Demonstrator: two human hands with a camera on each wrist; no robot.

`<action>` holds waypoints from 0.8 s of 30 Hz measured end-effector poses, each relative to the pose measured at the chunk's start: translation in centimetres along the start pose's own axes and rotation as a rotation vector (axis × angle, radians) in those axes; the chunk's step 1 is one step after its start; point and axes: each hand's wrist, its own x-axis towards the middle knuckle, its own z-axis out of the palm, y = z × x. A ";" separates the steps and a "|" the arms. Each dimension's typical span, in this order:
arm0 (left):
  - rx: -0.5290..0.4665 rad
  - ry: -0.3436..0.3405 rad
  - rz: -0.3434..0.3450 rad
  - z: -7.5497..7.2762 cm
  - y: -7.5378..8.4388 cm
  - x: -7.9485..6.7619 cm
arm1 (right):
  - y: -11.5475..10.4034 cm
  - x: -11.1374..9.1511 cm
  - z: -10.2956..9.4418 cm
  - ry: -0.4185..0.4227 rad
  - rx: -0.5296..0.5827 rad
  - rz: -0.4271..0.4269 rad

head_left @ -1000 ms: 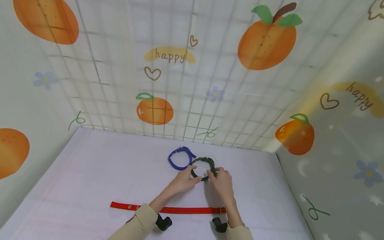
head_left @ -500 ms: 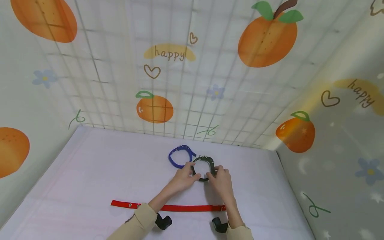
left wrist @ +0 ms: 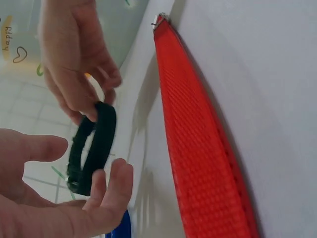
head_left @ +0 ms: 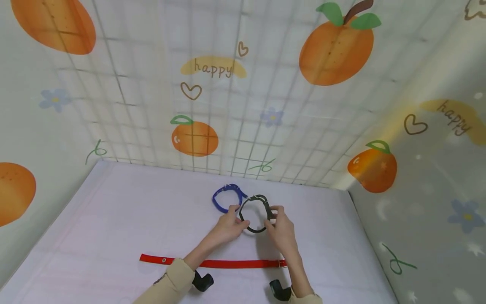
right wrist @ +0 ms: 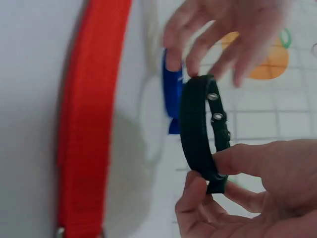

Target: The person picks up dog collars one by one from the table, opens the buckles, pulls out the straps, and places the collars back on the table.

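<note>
A dark green buckled collar [head_left: 257, 231], closed into a loop, is held up above the white table. My right hand [head_left: 282, 230] pinches its right side between thumb and fingers, as the right wrist view shows near the strap end. My left hand [head_left: 227, 226] is at the loop's other side. Its fingertips [right wrist: 194, 69] touch the collar's edge, while its thumb stands apart in the left wrist view. Behind my left fingers lies a blue collar [head_left: 216, 204], also looped. Metal eyelets show on the green collar [right wrist: 194, 129] in the right wrist view.
A red strap collar [head_left: 239, 264] lies stretched flat across the table [head_left: 95, 219], passing beneath both forearms. Black wrist devices sit at the left cuff [head_left: 203, 282] and right cuff [head_left: 280, 290]. A fruit-printed curtain [head_left: 243, 97] hangs behind and beside the table.
The green collar has tilted up and risen slightly, with both hands moving along with it. The blue and red collars stay where they were.
</note>
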 end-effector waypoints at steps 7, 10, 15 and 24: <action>0.074 0.070 0.065 -0.4 -2.2 0.2 | -1.6 -1.6 -0.6 -0.063 0.016 -0.055; 0.045 0.079 0.093 -1.5 -0.3 -1.3 | -2.3 -2.3 -0.9 -0.072 0.011 -0.074; -0.080 0.038 0.119 -2.5 0.8 -2.0 | -3.5 -3.3 -1.5 -0.095 -0.006 -0.093; -0.123 -0.025 0.200 -3.2 1.4 -2.9 | -4.9 -4.6 -2.6 -0.106 -0.024 -0.172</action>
